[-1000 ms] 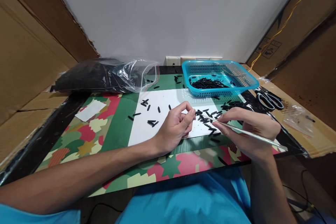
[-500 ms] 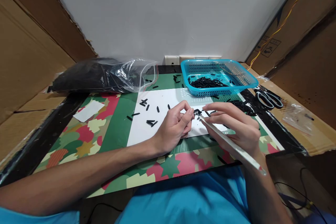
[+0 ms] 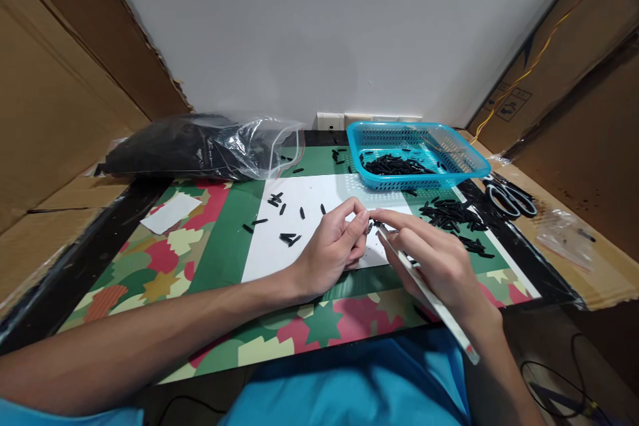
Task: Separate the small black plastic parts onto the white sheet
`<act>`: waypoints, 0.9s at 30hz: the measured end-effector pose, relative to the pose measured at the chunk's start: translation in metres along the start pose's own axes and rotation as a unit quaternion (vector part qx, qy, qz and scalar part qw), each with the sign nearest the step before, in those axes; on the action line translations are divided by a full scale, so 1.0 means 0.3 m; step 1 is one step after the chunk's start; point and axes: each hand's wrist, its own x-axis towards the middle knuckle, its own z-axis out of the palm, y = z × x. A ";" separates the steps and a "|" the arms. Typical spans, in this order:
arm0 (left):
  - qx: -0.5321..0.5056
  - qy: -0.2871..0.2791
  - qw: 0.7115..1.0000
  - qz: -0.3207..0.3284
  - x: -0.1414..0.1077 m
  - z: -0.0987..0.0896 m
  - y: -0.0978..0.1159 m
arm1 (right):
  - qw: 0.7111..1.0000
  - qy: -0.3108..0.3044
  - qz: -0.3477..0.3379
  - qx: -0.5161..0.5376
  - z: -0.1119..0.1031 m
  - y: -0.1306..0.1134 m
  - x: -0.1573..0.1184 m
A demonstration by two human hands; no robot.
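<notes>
My left hand (image 3: 337, 243) is closed in a pinch over the white sheet (image 3: 254, 256), with a small black piece (image 3: 370, 227) just showing at its fingertips. Held slantwise in my right hand (image 3: 439, 256) is a slim, pale, long-handled tool (image 3: 429, 293), its tip pointing at the left fingertips. The right index finger reaches forward and touches, or nearly touches, the left thumb and finger. What the tool's tip meets is too small and covered to make out. Several loose black pieces (image 3: 302, 213) lie on the sheet left of my hands.
A blue basket (image 3: 424, 180) of black pieces stands at the back right, with a pile of black pieces (image 3: 454, 214) before it. Scissors (image 3: 509, 198) and a small clear bag (image 3: 566, 239) lie farther right. A large filled plastic bag (image 3: 200, 146) rests back left, near a white paper scrap (image 3: 171, 212).
My right hand has moved a little left and down, its index finger now straightened toward the left fingertips. The tool has tilted steeper. My left hand keeps its pinch, and the view has shifted slightly.
</notes>
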 end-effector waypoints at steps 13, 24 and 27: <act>0.009 0.002 1.000 -0.012 -0.010 -0.004 -0.005 | 0.998 0.045 0.029 -0.033 0.054 -0.017 -0.007; 0.012 0.031 0.999 0.013 -0.013 0.004 0.001 | 0.943 0.127 0.226 0.210 -0.008 -0.018 -0.012; 0.003 0.026 1.000 0.012 -0.015 0.004 0.000 | 0.941 0.118 0.222 0.227 -0.006 -0.016 -0.014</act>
